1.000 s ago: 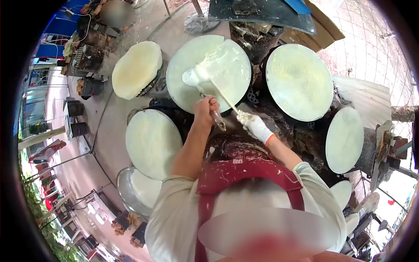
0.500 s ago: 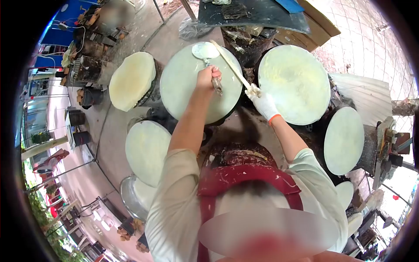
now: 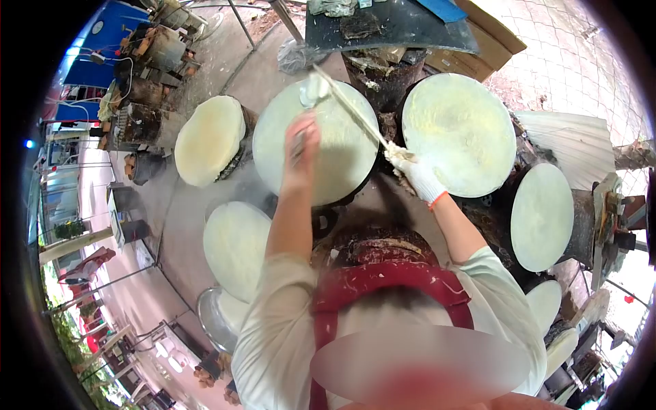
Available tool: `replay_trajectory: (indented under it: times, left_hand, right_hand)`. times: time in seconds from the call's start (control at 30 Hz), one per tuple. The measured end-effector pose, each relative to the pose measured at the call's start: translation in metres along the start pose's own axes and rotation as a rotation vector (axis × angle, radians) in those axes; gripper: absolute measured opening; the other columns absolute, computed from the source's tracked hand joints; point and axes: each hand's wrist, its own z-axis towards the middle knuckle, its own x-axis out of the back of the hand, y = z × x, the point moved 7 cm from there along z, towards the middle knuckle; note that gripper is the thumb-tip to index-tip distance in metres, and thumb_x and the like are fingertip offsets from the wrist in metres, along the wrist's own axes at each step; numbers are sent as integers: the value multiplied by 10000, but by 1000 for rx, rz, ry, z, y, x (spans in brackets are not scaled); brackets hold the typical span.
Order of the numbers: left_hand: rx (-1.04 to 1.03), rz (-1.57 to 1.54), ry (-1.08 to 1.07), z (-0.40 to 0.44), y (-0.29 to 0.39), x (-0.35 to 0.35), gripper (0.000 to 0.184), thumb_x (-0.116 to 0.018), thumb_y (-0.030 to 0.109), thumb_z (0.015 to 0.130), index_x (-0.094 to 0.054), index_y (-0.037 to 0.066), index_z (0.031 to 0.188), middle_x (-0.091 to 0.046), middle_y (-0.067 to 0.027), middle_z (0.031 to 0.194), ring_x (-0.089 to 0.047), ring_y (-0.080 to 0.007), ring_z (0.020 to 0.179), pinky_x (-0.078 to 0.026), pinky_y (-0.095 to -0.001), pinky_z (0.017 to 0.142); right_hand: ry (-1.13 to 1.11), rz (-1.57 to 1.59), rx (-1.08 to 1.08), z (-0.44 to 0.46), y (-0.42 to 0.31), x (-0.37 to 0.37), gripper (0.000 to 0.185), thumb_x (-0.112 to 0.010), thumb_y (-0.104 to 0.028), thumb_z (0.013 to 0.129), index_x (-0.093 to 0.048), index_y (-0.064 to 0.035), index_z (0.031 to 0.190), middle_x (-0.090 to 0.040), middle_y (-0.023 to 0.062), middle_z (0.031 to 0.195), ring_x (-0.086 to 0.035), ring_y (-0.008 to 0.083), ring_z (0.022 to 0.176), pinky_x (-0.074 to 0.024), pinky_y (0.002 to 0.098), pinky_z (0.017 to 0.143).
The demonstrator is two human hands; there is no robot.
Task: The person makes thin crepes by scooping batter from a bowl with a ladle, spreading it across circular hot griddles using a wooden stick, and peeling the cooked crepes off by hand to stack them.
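My left hand (image 3: 303, 140), bare and slightly blurred, is closed around the handle of a spatula. The spatula's white-coated blade (image 3: 314, 91) is tilted above the far part of the middle round griddle (image 3: 280, 147), which carries a pale, greenish-white layer. My right hand (image 3: 413, 171) wears a white glove with an orange cuff and grips a long wooden stick (image 3: 352, 108). That stick slants over the griddle's right side, its far tip close to the spatula blade. Pale residue clings to the glove's fingers.
Other pale-covered rounds surround me: a right griddle (image 3: 459, 133), a far-right one (image 3: 542, 217), a yellowish left one (image 3: 209, 140) and a near-left one (image 3: 238, 249). A dark table (image 3: 410, 31) stands ahead beside cardboard (image 3: 495, 37). A metal bowl (image 3: 210, 321) sits lower left.
My left hand has moved left and nearer to me, and the spatula blade has gone from face-up to tilted. The stick's far tip has shifted left towards the blade.
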Motion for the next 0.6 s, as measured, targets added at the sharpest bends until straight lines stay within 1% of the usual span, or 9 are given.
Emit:
replay_trajectory:
  times: [0.03, 0.1, 0.13, 0.2, 0.23, 0.3, 0.37, 0.4, 0.6]
  left_hand:
    - [91, -209, 1, -13, 14, 1, 139, -422, 145, 990, -465, 72, 879, -406, 61, 619, -379, -62, 444, -339, -226, 471]
    - [288, -622, 3, -40, 49, -3, 136, -438, 147, 994, -491, 53, 911, -403, 71, 618, -346, -40, 421, -314, -220, 460]
    - [393, -831, 12, -53, 63, -5, 138, -446, 148, 996, -504, 44, 927, -402, 76, 617, -329, -28, 409, -302, -216, 454]
    - [478, -710, 109, -57, 86, 1, 143, -426, 149, 1005, -474, 64, 901, -421, 53, 625, -341, -24, 383, -319, -222, 438]
    - [533, -648, 136, -58, 88, 3, 149, -415, 150, 1010, -459, 75, 889, -430, 41, 629, -347, -21, 370, -328, -225, 430]
    - [636, -962, -222, -66, 86, -9, 143, -430, 155, 998, -508, 36, 985, -407, 52, 597, -319, -15, 403, -262, -187, 425]
    - [503, -188, 405, -105, 89, 19, 202, -430, 132, 993, -509, -22, 1097, -452, 7, 658, -373, -28, 472, -285, -191, 425]
    - [507, -78, 431, -113, 87, 22, 207, -429, 129, 993, -504, -27, 1107, -454, 5, 662, -376, -30, 477, -287, -191, 426]
    - [682, -183, -78, -115, 46, -28, 243, -422, 110, 994, -472, -55, 1165, -466, -6, 685, -397, -43, 506, -299, -188, 430]
  right_hand:
    - [97, -25, 79, -15, -22, 5, 295, -649, -402, 899, -674, -146, 1043, -487, -60, 595, -392, 42, 405, -294, 222, 347]
    - [269, 159, -47, -22, -21, 18, 333, -667, -411, 886, -673, -157, 1101, -497, -59, 598, -387, 36, 409, -286, 210, 360]
    - [253, 182, 59, -24, -19, 29, 359, -668, -423, 882, -683, -139, 1101, -576, -40, 630, -480, 81, 447, -386, 239, 407]
    - [298, -3, 548, -59, -70, 10, 338, -680, -299, 886, -656, -75, 1137, -632, -12, 778, -575, 114, 591, -480, 261, 522]
    - [280, -129, 659, -93, -99, -5, 332, -686, -245, 881, -649, -55, 1151, -652, 3, 848, -602, 131, 687, -506, 273, 588]
    - [204, -386, 742, -172, -155, -40, 336, -697, -143, 864, -641, -28, 1175, -681, 35, 986, -637, 167, 903, -538, 301, 729]
    - [68, -579, 847, -246, -189, -72, 302, -693, -147, 844, -667, -59, 1132, -674, 72, 955, -638, 174, 885, -534, 306, 689]
    - [37, -635, 901, -270, -193, -83, 281, -686, -148, 838, -664, -58, 1102, -667, 73, 931, -632, 177, 858, -529, 308, 674]
    - [340, -641, 1038, -360, -188, -116, 162, -643, -155, 799, -642, -52, 923, -624, 79, 792, -600, 194, 697, -494, 324, 582]
